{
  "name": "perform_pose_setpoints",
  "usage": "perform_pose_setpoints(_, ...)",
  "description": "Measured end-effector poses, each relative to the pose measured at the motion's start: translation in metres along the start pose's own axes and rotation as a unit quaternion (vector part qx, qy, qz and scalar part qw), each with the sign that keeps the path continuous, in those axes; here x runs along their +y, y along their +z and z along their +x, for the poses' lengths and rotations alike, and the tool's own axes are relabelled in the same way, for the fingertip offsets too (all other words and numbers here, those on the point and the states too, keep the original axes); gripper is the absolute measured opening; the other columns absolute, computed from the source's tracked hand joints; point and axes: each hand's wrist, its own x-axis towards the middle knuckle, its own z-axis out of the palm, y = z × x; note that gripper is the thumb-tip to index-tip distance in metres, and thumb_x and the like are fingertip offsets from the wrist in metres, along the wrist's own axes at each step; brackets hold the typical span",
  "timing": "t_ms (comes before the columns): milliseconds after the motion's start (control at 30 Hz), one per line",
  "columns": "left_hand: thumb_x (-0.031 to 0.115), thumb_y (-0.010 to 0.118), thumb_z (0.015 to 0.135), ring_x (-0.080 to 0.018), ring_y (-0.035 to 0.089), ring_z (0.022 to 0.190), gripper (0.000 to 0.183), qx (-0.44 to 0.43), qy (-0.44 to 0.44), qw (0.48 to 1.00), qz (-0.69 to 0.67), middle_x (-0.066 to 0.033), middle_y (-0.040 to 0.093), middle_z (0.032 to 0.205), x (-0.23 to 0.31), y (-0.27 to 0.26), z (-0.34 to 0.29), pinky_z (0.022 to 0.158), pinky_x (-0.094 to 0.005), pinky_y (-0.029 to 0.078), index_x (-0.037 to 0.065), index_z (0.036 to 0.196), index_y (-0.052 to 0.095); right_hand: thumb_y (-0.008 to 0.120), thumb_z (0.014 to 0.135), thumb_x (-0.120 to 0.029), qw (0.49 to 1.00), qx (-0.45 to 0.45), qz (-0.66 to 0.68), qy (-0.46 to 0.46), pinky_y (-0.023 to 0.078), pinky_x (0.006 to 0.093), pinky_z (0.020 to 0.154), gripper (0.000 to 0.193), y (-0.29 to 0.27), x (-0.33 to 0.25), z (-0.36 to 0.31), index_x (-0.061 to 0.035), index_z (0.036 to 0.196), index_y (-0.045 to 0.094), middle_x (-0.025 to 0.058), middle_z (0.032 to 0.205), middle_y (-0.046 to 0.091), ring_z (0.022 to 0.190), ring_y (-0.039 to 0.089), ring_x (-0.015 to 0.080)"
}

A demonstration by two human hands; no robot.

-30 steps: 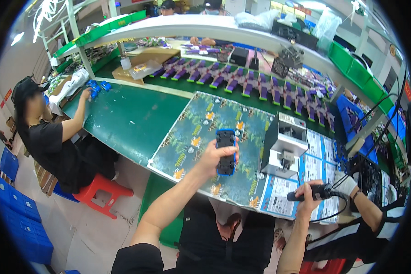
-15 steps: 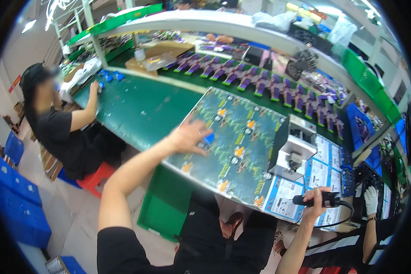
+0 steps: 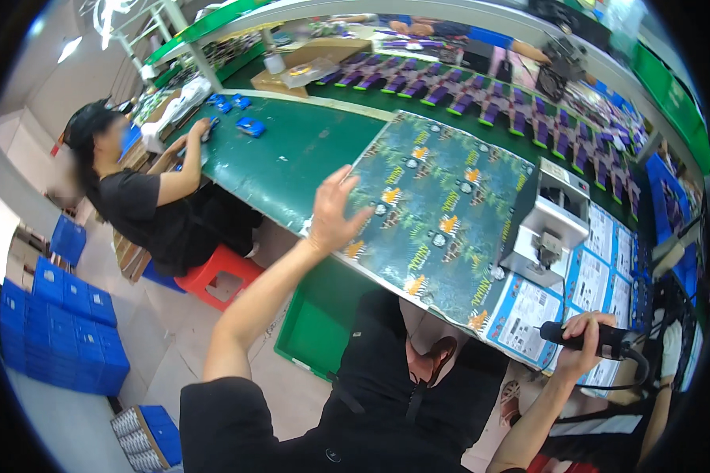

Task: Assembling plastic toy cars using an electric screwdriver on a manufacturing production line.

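My left hand [image 3: 338,214] is held over the left edge of the patterned mat [image 3: 481,225], its fingers spread and nothing in them. My right hand [image 3: 582,344] wraps round a black electric screwdriver [image 3: 555,333], its tip pointing left over the near right corner of the bench. A cable runs from the tool's right end. Left of the screwdriver lie blue-and-white printed sheets [image 3: 525,309]. Behind these stands a white and black box-shaped device [image 3: 551,217], perhaps a screw feeder. Out on the green table, a blue toy car [image 3: 251,127] lies beyond my left hand.
A co-worker [image 3: 138,185] sits at the left on a red stool [image 3: 217,277], handling something by several blue pieces. Purple-and-green parts [image 3: 457,104] line the far belt. A green tray [image 3: 312,315] sits below the bench edge. Another person's gloved hand [image 3: 672,351] shows at right.
The blue thing beside my left hand is gone from the mat, and a blue toy car now lies on the green table. My view has shifted; the right hand still holds the screwdriver.
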Motion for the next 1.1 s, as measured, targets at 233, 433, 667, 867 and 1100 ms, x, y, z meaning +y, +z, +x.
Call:
perform_pose_setpoints(233, 0.0, 0.073, 0.074, -0.0345, 0.064, 0.098, 0.045, -0.064, 0.114, 0.926, -0.354, -0.0218, 0.064, 0.112, 0.234, 0.068, 0.044, 0.086, -0.04, 0.051, -0.003, 0.116, 0.057, 0.061, 0.077, 0.002, 0.995, 0.032, 0.092, 0.016, 0.047, 0.0298, 0.05, 0.013, -0.032, -0.032, 0.004, 0.0017, 0.084, 0.051, 0.0118, 0.063, 0.058, 0.051, 0.055, 0.0187)
perform_pose_setpoints(433, 0.018, 0.074, 0.082, -0.0224, 0.067, 0.087, 0.038, -0.234, -0.106, 0.774, -0.578, -0.0154, 0.066, 0.102, 0.413, 0.268, 0.104, 0.076, -0.0342, 0.053, -0.005, 0.109, 0.061, 0.078, 0.075, -0.003, 0.995, 0.053, 0.029, 0.078, 0.048, 0.0228, 0.055, 0.025, -0.086, -0.059, -0.006, 0.0008, 0.088, 0.056, 0.0069, 0.069, 0.062, 0.057, 0.059, 0.0108)
perform_pose_setpoints(667, 0.038, 0.077, 0.077, -0.0265, 0.069, 0.084, 0.052, -0.533, -0.305, 0.704, -0.358, -0.0185, 0.068, 0.092, 0.479, 0.356, 0.168, 0.074, -0.0354, 0.054, -0.006, 0.101, 0.063, 0.085, 0.07, -0.009, 0.996, 0.022, -0.049, 0.068, 0.043, 0.0204, 0.053, 0.03, -0.123, -0.058, -0.002, 0.0001, 0.087, 0.062, 0.0023, 0.066, 0.061, 0.056, 0.056, 0.0065)
perform_pose_setpoints(867, 0.032, 0.078, 0.067, -0.0384, 0.062, 0.106, 0.065, -0.292, -0.242, 0.823, -0.423, -0.0227, 0.065, 0.111, 0.502, 0.384, 0.128, 0.094, -0.0445, 0.048, 0.0, 0.118, 0.054, 0.081, 0.072, -0.009, 0.993, 0.074, -0.004, 0.093, 0.049, 0.0254, 0.055, 0.034, -0.124, -0.061, -0.006, 0.0023, 0.092, 0.057, 0.009, 0.07, 0.062, 0.061, 0.059, 0.0129)
perform_pose_setpoints(1100, 0.015, 0.081, 0.067, -0.0247, 0.064, 0.089, 0.049, -0.252, -0.192, 0.747, -0.584, -0.0135, 0.064, 0.094, 0.465, 0.288, 0.122, 0.082, -0.0359, 0.051, 0.0, 0.105, 0.055, 0.075, 0.081, -0.022, 0.997, 0.047, 0.007, 0.061, 0.047, 0.0258, 0.045, 0.039, -0.097, -0.068, -0.021, 0.0012, 0.09, 0.045, 0.0082, 0.06, 0.051, 0.044, 0.05, 0.0143)
